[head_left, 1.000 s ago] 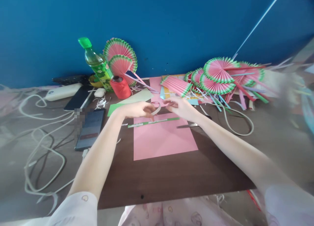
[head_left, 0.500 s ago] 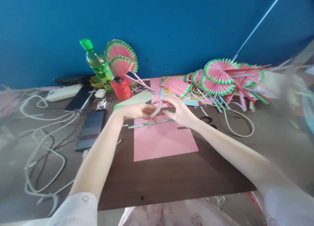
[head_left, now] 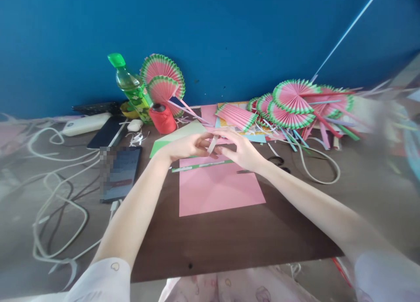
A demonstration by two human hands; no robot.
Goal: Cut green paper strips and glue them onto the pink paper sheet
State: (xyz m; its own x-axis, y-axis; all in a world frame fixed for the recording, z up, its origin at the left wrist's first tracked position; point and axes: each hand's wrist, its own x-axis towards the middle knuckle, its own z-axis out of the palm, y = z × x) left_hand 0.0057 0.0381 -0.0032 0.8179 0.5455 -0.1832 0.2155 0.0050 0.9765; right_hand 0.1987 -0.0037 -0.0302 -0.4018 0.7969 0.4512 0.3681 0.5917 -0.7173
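Observation:
Between my two hands is a narrow whitish ring that looks like a roll of tape [head_left: 212,145], turned almost edge-on. My left hand [head_left: 192,146] grips it with bent fingers from the left. From the other side my right hand [head_left: 239,149] holds it, thumb below and fingers arched over the top. Beneath them lies a flat sheet of pink paper [head_left: 219,190], crossed near its far edge by a thin green strip with white patches [head_left: 197,166]. Scissors [head_left: 278,161] rest by my right wrist, partly hidden by it.
Folded watermelon-pattern paper fans [head_left: 292,105] pile up at the back right; others [head_left: 162,81] lean on the blue wall behind a green bottle [head_left: 131,89] and red thread spool [head_left: 162,118]. Phone [head_left: 121,173] and tangled white cables [head_left: 62,201] lie left. A green sheet [head_left: 157,149] is behind my left hand.
My left hand has shifted slightly right, closer to my right hand. The roll of tape has moved a little right and turned more edge-on. My right hand has barely moved.

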